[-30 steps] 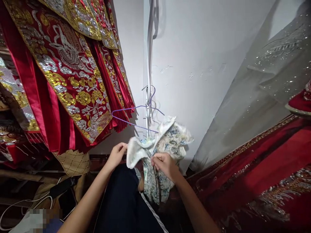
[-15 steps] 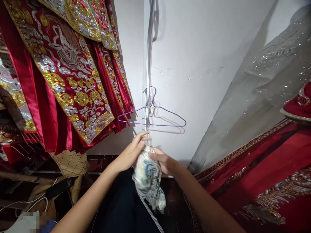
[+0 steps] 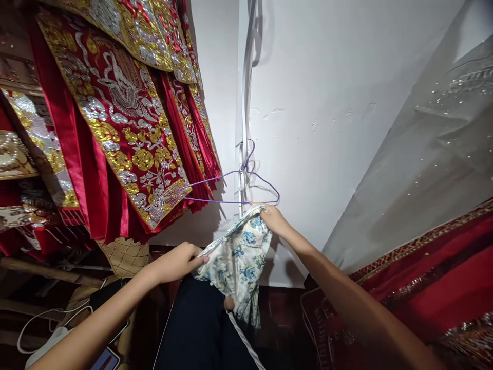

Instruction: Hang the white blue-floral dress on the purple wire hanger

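Note:
A small white garment with a blue floral print is stretched between my two hands. My left hand pinches its lower left edge. My right hand grips its upper right corner, raised close under the bottom bar of a purple wire hanger. The hanger hangs bare from a white cable strip on the wall corner. The garment's lower part drapes down over my dark trousers.
Red robes with gold and silver embroidery hang at the left. A grey sequinned cloth and red embroidered fabric fill the right. White cables and a phone lie at lower left. The white wall is ahead.
The garment, bunched between both hands a moment ago, is now spread out. My right hand rose toward the hanger's bar; my left hand dropped and moved left.

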Available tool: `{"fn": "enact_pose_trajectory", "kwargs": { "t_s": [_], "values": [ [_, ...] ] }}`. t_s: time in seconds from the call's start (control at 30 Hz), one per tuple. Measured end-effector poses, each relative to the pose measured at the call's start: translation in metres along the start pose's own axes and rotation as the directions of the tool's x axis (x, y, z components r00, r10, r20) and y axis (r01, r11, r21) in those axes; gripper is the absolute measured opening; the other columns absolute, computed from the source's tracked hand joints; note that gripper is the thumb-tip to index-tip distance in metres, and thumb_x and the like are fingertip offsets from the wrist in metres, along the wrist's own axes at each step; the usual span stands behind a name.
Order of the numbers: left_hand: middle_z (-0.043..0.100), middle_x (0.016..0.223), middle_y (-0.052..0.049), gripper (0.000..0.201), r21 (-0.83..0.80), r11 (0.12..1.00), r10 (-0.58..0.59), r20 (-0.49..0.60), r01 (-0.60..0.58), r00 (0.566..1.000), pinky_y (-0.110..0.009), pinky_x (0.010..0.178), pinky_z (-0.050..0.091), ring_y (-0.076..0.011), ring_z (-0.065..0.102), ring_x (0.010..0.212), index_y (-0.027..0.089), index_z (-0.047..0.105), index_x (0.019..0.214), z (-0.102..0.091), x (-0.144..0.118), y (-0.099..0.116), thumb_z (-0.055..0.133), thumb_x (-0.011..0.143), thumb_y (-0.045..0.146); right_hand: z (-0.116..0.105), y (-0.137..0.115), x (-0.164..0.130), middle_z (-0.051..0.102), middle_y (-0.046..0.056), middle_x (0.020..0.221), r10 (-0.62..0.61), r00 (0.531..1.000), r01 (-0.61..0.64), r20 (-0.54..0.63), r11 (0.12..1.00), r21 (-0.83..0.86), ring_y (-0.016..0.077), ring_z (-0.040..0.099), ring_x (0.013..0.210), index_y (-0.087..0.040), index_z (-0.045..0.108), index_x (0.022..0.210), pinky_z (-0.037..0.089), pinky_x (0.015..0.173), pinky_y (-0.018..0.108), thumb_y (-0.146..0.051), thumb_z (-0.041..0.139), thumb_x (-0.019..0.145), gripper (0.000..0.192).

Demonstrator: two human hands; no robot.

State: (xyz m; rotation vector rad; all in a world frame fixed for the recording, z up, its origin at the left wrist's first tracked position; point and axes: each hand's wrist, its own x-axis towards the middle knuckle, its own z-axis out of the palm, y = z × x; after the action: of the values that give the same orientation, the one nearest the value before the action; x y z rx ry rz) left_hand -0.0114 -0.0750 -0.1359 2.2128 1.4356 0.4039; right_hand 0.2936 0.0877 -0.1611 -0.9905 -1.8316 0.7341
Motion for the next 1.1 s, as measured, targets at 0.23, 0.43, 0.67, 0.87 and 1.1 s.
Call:
{"fn": "enact_pose_trajectory", "kwargs": {
  "t_s": [0.23,0.43,0.67,0.87,1.1],
  "values": [
    [0.057,0.085,-0.002,0.043,-0.489,0.871,0.111,0.127,-0.036,0.986,-0.026,0.073,0.041,-0.0152,0.050,0.078,0.016,0.057,0.087,-0.001,-0.004,0.024,0.037,0.099,0.052,-0.011,0.017,-0.012,0.059,0.005,0.139,-0.019,0.995,0.023,-0.095,0.999,0.039,0.0252,0.057,0.122,-0.027,0.053,0.140,0.046,0.101,0.038,-0.023,0.051,0.079,0.061],
    [0.060,0.073,-0.001,0.034,0.201,0.979,0.027,0.065,-0.039,0.998,-0.029,0.073,0.041,-0.0183,0.054,0.073,0.020,0.065,0.088,-0.016,-0.005,0.026,0.050,0.093,0.050,-0.001,0.011,0.010,0.073,0.005,0.104,-0.051,0.998,0.051,0.040,0.999,-0.007,0.0225,0.065,0.098,-0.022,0.073,0.107,0.047,0.089,0.034,-0.021,0.046,0.077,0.040],
    [0.069,0.110,-0.013,0.030,0.536,0.836,0.050,-0.286,0.117,0.957,-0.044,0.093,0.046,-0.0297,0.056,0.114,0.022,0.066,0.114,-0.046,0.013,-0.013,0.045,0.095,0.031,-0.053,-0.001,-0.028,0.059,-0.002,0.067,-0.057,0.996,0.045,-0.067,0.983,-0.177,0.0162,0.054,0.067,-0.018,0.062,0.071,0.035,0.060,0.025,-0.018,0.050,0.071,0.013],
    [0.042,0.155,-0.007,0.027,0.403,0.912,0.284,-0.490,-0.075,0.824,-0.055,0.113,0.031,-0.0330,0.029,0.145,0.022,0.061,0.111,-0.060,0.051,0.026,0.038,0.096,0.024,-0.054,-0.037,-0.049,0.054,-0.002,0.063,-0.023,0.999,0.021,0.048,0.999,0.030,0.0142,0.050,0.062,-0.018,0.054,0.063,0.034,0.057,0.025,-0.018,0.050,0.073,0.010],
    [0.066,0.123,-0.012,0.037,0.109,0.969,0.246,-0.529,-0.222,0.812,-0.037,0.098,0.048,-0.0227,0.061,0.116,0.017,0.051,0.128,-0.056,0.096,0.038,0.038,0.093,0.018,-0.023,-0.059,-0.075,0.069,0.003,0.086,0.030,0.996,-0.038,0.083,0.994,0.104,0.0187,0.061,0.076,-0.018,0.071,0.100,0.045,0.065,0.027,-0.015,0.050,0.073,0.035]
  ]
}}
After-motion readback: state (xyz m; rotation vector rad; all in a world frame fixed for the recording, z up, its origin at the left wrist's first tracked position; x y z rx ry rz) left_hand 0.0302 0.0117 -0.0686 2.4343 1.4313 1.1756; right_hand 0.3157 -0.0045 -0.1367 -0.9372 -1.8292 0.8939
